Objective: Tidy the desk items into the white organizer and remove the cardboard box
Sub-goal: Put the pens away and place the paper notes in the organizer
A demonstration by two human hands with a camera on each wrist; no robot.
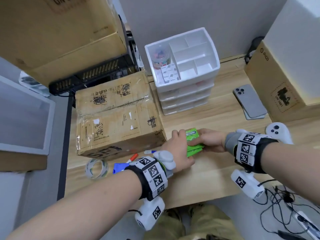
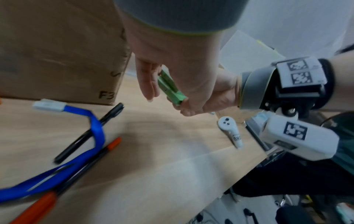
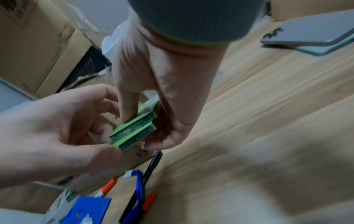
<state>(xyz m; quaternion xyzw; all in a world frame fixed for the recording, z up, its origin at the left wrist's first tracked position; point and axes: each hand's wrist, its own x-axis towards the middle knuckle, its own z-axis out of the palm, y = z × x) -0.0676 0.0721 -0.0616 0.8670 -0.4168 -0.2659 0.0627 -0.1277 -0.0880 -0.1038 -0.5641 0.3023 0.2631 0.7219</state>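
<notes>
I am gathering the green gum packs [image 1: 193, 142] into one stack, just off the near right corner of the cardboard box [image 1: 117, 116]. My right hand [image 1: 210, 140] pinches the stack, thumb on one face and fingers curled under the other; the right wrist view shows two packs lying flush. My left hand [image 1: 179, 149] comes in from 7 o'clock with fingers loosely bent against the stack's near end, squaring it up, not really clamping it as far as I can tell.

I judge the next move to be carrying the stack up to the white organizer [image 1: 183, 66] at 12 o'clock and dropping it into a free compartment. The left section already holds a clear jar [image 1: 160, 57] and note pads [image 1: 168, 74], so the open slots on the right suit better. The packs could slide against each other, so I should keep the pinch square and tip them in edge first.

Still loose at 8 o'clock: a tape roll [image 1: 96, 168], a blue lanyard [image 2: 95, 128], a black pen [image 2: 90, 131] and an orange-capped pen [image 1: 133, 157]. The lanyard lies looped over the pens, so those will need untangling. A phone [image 1: 250, 101] sits at 2 o'clock and a white controller [image 1: 277, 130] at 3 o'clock, both off my path. The box stays until the small things are stowed.
</notes>
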